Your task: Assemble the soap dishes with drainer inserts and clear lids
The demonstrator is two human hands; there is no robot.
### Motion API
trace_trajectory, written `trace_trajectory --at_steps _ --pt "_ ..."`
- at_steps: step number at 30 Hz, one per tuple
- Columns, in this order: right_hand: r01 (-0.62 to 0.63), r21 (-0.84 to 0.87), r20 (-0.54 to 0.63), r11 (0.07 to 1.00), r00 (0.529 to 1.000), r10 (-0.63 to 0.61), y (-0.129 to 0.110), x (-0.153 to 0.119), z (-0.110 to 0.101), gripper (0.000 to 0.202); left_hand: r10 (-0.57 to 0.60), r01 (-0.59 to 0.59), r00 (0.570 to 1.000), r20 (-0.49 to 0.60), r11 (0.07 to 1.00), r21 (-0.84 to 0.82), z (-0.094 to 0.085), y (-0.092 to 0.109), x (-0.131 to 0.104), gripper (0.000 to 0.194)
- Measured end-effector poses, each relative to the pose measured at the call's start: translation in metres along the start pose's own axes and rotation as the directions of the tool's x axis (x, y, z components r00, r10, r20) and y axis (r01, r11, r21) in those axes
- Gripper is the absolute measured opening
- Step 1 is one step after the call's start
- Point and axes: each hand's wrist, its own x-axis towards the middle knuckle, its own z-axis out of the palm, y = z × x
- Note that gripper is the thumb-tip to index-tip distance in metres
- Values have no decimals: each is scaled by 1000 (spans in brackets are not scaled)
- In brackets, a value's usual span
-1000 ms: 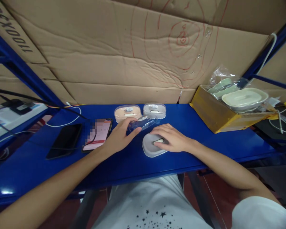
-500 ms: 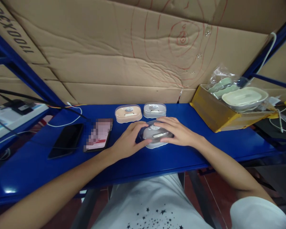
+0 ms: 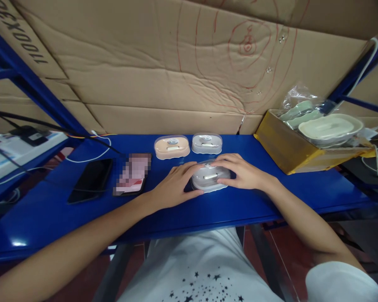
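A grey soap box [image 3: 210, 178] with a clear lid sits on the blue shelf between my hands. My left hand [image 3: 179, 182] curves round its left side, thumb at the near edge and fingers over the far edge. From the right, my right hand [image 3: 244, 173] holds the same box, thumb at its near right and fingers on the lid's far side. Behind it stand a peach soap box [image 3: 171, 147] and a second grey soap box [image 3: 207, 144], both with clear lids.
Two phones lie to the left, a dark phone [image 3: 90, 180] and a lit phone [image 3: 132, 174]. At the right, a cardboard box [image 3: 279, 147] holds green and cream dish parts [image 3: 329, 126] with plastic wrap. A power strip [image 3: 6, 157] and cables lie at far left. Cardboard sheets [image 3: 138, 75] back the shelf.
The clear lid was raised slightly above the grey base; now it rests lower, on the base. Both hands have stayed around it. The view has shifted slightly.
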Motion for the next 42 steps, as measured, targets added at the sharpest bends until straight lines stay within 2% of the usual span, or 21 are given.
trace_trajectory --at_steps 4,8,12,16,21,26,31,37,42 --pt "-35 9 27 999 999 35 -4 0 -1 54 -5 5 1000 18 1000 -6 -2 3 -1 72" --pt "-58 21 63 998 996 56 -7 0 1 64 -21 21 1000 23 1000 7 -4 4 -2 69" --pt "5 35 25 999 1000 -6 -8 2 11 70 -41 41 999 13 999 14 -5 -1 -4 70" --pt "60 -7 -9 998 998 -60 -7 4 20 65 -49 49 999 3 999 20 -6 -7 -6 72" --pt "79 -35 -10 996 997 -80 -6 4 21 64 -52 52 999 0 998 27 -7 -6 -7 70" --pt "79 -110 -22 991 996 -82 -9 5 22 62 -88 87 996 22 996 11 -6 -6 -5 82" --pt "83 -228 -52 970 994 -97 -14 9 30 58 -94 94 996 -1 995 -20 -5 -9 -4 74" --pt "59 -327 -44 943 996 -78 -18 13 41 53 -108 105 992 -60 993 -51 -4 -12 -4 73" --pt "37 -292 -78 956 995 -62 -18 15 43 51 -94 92 994 -47 995 -43 -9 -11 -3 73"
